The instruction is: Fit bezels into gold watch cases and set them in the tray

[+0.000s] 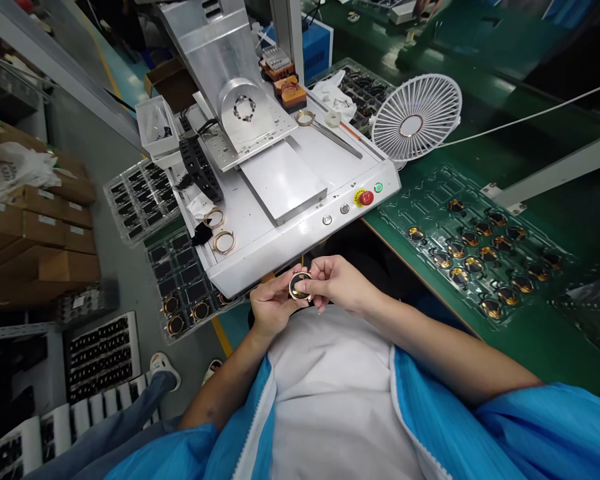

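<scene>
In front of my chest, my left hand (pixel 274 301) grips a round part with a gold rim and a dark face (pixel 296 277), which looks like a watch case. My right hand (pixel 341 281) is closed on the same part from the other side, its thumb pressed on the dark face. The fingers cover some of the rim. Beyond my hands is the front edge of a white bench machine (pixel 300 244). Two gold rings (pixel 224 243) lie on its left corner.
A metal fixture with a round hub (pixel 245 110) stands on the machine. Its front carries a red emergency button (pixel 365 198). To the right are a white fan (pixel 415 117) and a clear tray (pixel 433 230) of round parts. Another tray (pixel 187 327) sits at the left, and boxes (pixel 45 223) are stacked farther left.
</scene>
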### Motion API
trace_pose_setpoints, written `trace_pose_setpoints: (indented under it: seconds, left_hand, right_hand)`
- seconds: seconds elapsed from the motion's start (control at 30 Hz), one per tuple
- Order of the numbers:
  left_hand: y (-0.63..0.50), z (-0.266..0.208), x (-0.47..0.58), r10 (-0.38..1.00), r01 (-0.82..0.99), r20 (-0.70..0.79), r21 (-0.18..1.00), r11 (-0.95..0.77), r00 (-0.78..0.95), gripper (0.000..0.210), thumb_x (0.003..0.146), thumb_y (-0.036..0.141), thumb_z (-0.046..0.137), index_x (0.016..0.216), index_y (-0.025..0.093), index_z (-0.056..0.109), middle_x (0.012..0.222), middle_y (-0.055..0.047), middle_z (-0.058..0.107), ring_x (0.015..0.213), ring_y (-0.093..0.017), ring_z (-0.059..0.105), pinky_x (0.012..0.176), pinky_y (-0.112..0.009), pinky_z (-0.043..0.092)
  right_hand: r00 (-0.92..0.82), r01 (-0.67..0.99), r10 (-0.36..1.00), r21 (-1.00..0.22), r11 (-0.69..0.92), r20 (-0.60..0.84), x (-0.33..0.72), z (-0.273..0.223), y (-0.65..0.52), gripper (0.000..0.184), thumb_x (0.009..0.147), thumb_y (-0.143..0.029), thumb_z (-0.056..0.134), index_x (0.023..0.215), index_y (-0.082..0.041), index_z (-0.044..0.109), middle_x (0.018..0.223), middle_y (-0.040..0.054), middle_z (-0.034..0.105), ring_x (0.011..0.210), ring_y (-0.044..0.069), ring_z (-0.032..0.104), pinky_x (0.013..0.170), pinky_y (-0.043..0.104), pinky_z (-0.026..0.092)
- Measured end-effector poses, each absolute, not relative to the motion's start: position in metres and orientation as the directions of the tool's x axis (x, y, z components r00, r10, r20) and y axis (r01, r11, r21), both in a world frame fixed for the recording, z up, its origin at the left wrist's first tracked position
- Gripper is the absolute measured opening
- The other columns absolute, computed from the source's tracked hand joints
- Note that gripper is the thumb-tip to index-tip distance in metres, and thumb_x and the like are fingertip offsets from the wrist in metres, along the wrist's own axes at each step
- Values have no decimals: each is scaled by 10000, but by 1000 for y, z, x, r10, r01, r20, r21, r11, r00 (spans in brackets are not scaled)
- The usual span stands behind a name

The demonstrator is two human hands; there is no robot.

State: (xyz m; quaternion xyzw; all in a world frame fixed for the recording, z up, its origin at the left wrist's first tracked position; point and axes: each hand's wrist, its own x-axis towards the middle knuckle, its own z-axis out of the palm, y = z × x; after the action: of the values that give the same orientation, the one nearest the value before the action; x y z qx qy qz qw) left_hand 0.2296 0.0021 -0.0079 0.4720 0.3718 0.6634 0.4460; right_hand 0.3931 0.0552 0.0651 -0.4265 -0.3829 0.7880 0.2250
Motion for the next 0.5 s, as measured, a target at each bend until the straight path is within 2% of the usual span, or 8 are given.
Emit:
trace_pose_setpoints:
  seconds: [0.17, 0.33, 0.5]
  left_hand:
    - [0, -7, 229, 944, -184, 282, 932, -311, -170, 552, 598, 233, 1001, 1099, 361, 808, 1137, -45, 807, 1022, -288, 798, 930, -447, 676]
    - [-2, -9, 231, 938, -212, 244, 931, -298, -244, 512, 646, 215, 976, 1116, 328, 808, 1153, -59, 807, 1064, -290, 787, 941, -429, 670]
    - [2, 1, 234, 933, -337, 192, 894, -295, -306, 413, 742, 281, 931, 1133, 287, 799, 1179, -77, 807, 1100, -263, 777, 970, -372, 647]
  right_hand:
    - [-548, -104, 666, -748, -655, -507, 390, 60, 55, 660, 418, -496, 1027, 591, -195, 466, 466, -9, 627, 383, 95, 561, 337, 164, 485]
    - [-511, -160, 729, -783, -601, -455, 381, 55, 51, 652, 469, -551, 1003, 615, -199, 475, 446, -32, 600, 370, 93, 540, 344, 190, 521]
    - [-537, -12, 737, -870, -493, -410, 384, 60, 77, 606, 492, -499, 1023, 772, -166, 602, 534, -3, 662, 439, 128, 609, 339, 192, 524]
